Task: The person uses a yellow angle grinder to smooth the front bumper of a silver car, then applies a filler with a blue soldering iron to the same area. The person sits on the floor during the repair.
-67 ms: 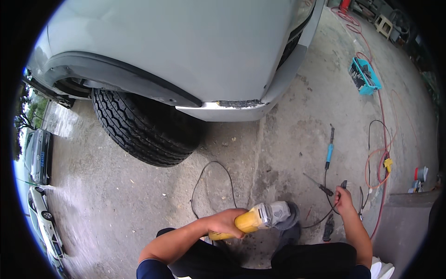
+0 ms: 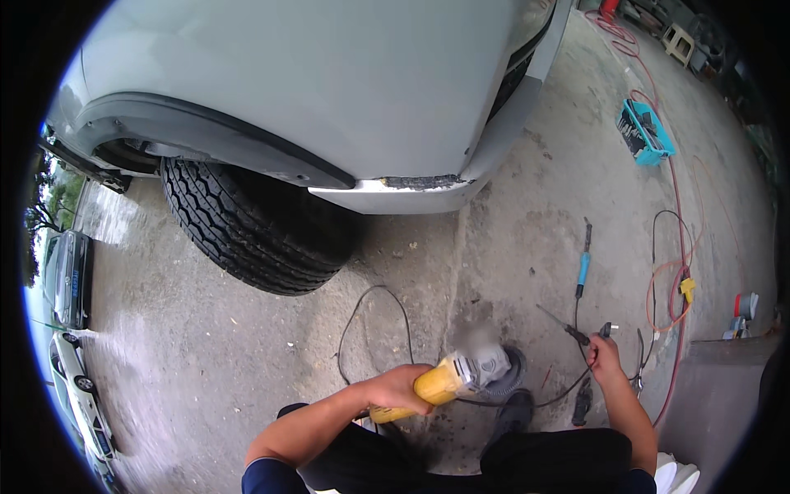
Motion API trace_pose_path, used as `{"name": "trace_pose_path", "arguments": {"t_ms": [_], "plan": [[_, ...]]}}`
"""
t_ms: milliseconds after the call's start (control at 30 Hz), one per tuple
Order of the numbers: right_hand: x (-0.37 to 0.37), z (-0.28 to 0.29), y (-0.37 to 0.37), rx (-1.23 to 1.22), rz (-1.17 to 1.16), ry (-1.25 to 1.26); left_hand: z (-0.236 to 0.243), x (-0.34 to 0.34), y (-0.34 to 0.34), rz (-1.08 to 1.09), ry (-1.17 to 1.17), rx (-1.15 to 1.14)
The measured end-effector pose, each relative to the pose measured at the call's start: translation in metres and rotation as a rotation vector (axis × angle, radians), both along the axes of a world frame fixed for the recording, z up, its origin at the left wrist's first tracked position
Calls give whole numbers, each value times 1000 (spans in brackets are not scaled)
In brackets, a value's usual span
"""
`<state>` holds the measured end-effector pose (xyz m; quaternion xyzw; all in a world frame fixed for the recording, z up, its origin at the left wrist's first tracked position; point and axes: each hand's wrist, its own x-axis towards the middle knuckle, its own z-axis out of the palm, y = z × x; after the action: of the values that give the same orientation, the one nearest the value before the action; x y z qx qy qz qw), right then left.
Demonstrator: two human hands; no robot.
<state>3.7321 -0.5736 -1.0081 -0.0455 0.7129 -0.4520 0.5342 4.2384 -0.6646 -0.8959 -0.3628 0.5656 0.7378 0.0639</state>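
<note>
My left hand (image 2: 399, 389) is wrapped round the body of a yellow angle grinder (image 2: 441, 384). Its grey head points to the right, and a round toothed or bristled disc (image 2: 515, 370) sits at that end. Lower right, my right hand (image 2: 605, 356) is closed on a black power plug (image 2: 608, 329), whose metal prongs stick out. A black cord (image 2: 553, 403) runs along the ground between the grinder side and that hand. Close by lie a thin screwdriver-like tool (image 2: 573, 333) and a blue-handled tool with a lead (image 2: 584, 265).
Ahead stands a pale grey vehicle (image 2: 329, 74) with a scraped lower edge (image 2: 421, 183) and a black tyre (image 2: 247, 235). Right: a turquoise basket (image 2: 654, 155) of tools, a red hose (image 2: 677, 198), a yellow connector (image 2: 687, 288). Parked cars (image 2: 78, 370) stand far left.
The plug has turned in my right hand, so its prongs now show. The grinder's head has shifted slightly, uncovering more of my shoe.
</note>
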Motion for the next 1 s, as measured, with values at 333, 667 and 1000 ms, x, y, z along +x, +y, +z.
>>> {"name": "trace_pose_path", "arguments": {"t_ms": [333,667,1000], "plan": [[-21,-52,50,-45,-393,479,-94,-30,-40,627,-179,-236],[-30,-64,60,-79,-466,517,-182,-163,-92,574,-438,-724],[-30,-42,31,-262,-461,381,-203,-192,-118,457,-478,-750]]}}
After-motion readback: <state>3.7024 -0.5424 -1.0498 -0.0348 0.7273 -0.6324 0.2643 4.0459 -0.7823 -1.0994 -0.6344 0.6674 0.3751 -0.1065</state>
